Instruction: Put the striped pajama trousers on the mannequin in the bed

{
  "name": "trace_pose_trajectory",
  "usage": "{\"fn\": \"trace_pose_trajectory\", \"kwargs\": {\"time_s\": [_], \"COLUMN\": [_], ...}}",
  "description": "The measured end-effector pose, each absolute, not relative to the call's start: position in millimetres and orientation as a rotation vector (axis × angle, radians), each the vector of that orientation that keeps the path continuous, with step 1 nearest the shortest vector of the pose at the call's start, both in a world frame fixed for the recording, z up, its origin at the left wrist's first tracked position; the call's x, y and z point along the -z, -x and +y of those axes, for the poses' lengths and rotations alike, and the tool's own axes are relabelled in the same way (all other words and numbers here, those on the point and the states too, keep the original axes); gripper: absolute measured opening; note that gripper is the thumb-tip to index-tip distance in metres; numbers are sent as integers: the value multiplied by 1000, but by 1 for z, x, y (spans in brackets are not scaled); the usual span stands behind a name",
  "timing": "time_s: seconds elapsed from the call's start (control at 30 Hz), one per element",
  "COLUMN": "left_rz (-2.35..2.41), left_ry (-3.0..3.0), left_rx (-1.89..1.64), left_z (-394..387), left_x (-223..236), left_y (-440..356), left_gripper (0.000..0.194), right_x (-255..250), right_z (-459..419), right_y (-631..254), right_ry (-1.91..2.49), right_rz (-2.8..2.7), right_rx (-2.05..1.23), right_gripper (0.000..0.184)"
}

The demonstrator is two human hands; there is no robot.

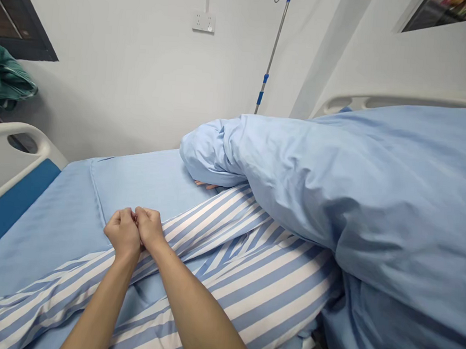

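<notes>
Your left hand [123, 234] and right hand [149, 228] sit knuckle to knuckle, fingers curled closed, gripping the folded edge of a striped cotton cloth [248, 298] in blue and white. It runs in soft creases across a smooth blue sheet [54, 226]. Beyond, a puffy blue quilt [394, 207] bulges in a thick rounded roll, another person's fingers [204, 185] poking out beneath it. A white plastic bed rail [16, 130] curves at left; a steel IV pole [273, 55] stands by the wall.
</notes>
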State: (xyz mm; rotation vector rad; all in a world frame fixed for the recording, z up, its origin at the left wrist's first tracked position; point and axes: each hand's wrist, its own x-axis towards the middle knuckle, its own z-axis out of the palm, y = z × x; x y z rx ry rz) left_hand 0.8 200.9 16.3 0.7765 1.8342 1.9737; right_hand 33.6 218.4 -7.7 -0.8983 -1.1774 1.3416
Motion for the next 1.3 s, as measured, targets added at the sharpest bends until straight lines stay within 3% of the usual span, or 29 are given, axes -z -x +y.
{"fn": "trace_pose_trajectory", "kwargs": {"time_s": [0.13, 0.6, 0.73, 0.9, 1.3], "left_rz": [2078, 2151, 2148, 2190, 2194], "left_ry": [-989, -1145, -1175, -1275, -1500], "left_rx": [-1790, -1622, -1555, -1468, -1312], "left_z": [197, 195, 194, 193, 194], "left_x": [8, 3, 2, 3, 7], "left_y": [6, 4, 4, 1, -2], "left_gripper": [27, 23, 26, 27, 29], "right_x": [9, 6, -18, -29, 2], "right_z": [220, 223, 225, 226, 231], "right_y": [-35, -39, -52, -81, -91], "right_ry": [916, 952, 1170, 1101, 1107], "right_rz": [-1183, -1162, -1498, -1750, -1740], "right_rx": [-1307, -1399, -1162, -847, -814], "right_gripper": [34, 30, 33, 39, 40]}}
